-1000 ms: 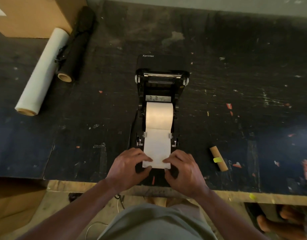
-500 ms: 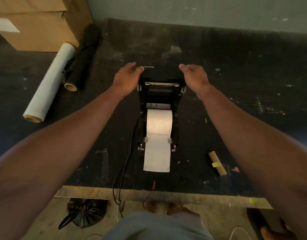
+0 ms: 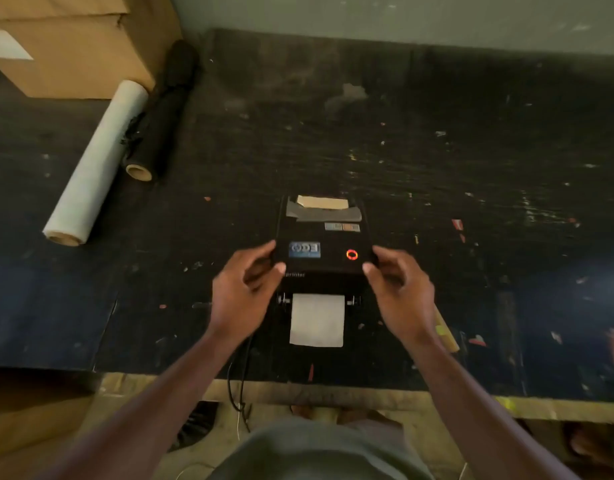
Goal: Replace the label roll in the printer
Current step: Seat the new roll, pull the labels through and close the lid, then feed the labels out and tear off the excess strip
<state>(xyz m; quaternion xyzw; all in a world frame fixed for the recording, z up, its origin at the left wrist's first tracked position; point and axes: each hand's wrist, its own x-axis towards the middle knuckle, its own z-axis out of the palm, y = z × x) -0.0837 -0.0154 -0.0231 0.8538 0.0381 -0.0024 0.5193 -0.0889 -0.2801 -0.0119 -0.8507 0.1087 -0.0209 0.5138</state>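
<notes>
We are at the closing step. Our left hand (image 3: 244, 289) and right hand (image 3: 397, 292) hold the lid (image 3: 322, 244) of the printer (image 3: 321, 268), one on each side, with bent fingers and thumbs on its front corners. The lid is down over the roll, so we cannot see the roll now. We think the lid may not be clicked shut yet. Next we need to press down evenly on both sides, and keep the paper (image 3: 317, 320) straight so it does not get pinched crooked.

The printer is black and sits near the front edge of the dark table (image 3: 471, 150). A ring light (image 3: 352, 254) glows red on top. A white strip of paper sticks out of the front, flat and square. An empty brown core (image 3: 445, 332) lies just right of our right wrist.
</notes>
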